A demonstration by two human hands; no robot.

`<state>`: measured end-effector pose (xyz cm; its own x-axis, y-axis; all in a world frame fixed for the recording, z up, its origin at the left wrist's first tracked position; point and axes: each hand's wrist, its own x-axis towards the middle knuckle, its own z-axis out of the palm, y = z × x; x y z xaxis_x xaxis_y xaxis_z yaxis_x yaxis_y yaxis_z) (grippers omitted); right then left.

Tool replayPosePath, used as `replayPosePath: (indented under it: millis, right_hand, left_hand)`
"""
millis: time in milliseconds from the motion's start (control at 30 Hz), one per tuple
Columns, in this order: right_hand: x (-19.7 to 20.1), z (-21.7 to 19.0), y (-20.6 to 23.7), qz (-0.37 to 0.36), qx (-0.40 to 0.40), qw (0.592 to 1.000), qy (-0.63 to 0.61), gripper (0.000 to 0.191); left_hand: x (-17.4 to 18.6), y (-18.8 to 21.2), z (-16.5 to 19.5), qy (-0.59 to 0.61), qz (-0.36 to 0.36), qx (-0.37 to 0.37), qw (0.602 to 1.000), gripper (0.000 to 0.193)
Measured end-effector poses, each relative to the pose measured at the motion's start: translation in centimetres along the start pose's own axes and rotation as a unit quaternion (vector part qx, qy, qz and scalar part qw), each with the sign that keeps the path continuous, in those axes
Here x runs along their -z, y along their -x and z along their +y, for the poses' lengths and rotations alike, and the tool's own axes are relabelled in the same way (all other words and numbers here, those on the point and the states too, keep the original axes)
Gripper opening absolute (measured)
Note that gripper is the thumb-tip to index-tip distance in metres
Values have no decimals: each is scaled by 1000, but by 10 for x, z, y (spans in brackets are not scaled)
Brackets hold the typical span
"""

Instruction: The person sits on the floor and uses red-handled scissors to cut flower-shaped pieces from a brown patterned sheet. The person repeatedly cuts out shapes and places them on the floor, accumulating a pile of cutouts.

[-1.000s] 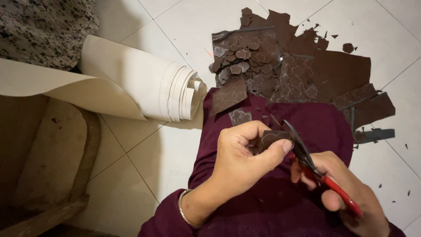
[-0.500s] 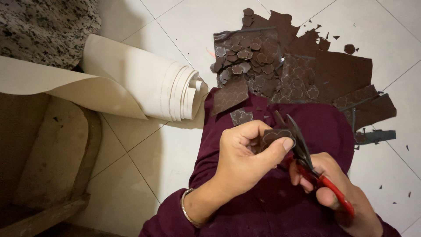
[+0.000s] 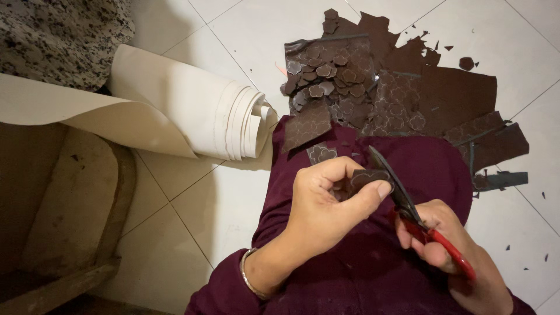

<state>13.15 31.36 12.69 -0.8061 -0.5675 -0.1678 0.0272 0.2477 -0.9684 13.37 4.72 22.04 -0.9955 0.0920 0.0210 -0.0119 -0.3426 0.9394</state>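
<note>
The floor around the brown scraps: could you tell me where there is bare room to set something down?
Bare tiles lie between the cream roll and the maroon lap. Ahead, the brown offcuts and flower pieces crowd the floor.

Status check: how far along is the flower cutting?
Done: a pile of cut flower shapes on the floor. In hand: left hand pinches a brown piece; right hand works red-handled scissors at it. Left: brown sheets with outlined flowers uncut.

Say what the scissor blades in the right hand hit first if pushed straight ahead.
Probably the small brown flower-shaped piece pinched in the left hand: the scissors in the right hand point up-left at it. Depth unclear.
</note>
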Motion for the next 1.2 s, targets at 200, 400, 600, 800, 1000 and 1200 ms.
replayPosePath:
  millis: [200, 400, 600, 800, 1000, 1200]
  right_hand:
    - [-2, -15, -8, 87, 110, 981, -132, 91]
    - [-4, -22, -21, 141, 152, 970, -127, 25]
    - [-17, -37, -21, 169, 128, 972, -101, 19]
    - [-20, -55, -26, 55, 137, 982, -119, 79]
    - [-31, -51, -22, 13, 1, 998, -64, 109]
    - [-32, -51, -21, 7, -18, 999, -36, 113]
  left_hand:
    - [4, -5, 2, -13, -58, 15, 998, 15]
    - [5, -7, -4, -25, -124, 52, 991, 16]
    - [-8, -10, -19, 168, -73, 54, 982, 13]
    - [-6, -12, -18, 220, 2, 53, 974, 10]
    - [-5, -11, -17, 171, 20, 8, 985, 12]
    - [-6, -9, -19, 150, 28, -4, 988, 12]
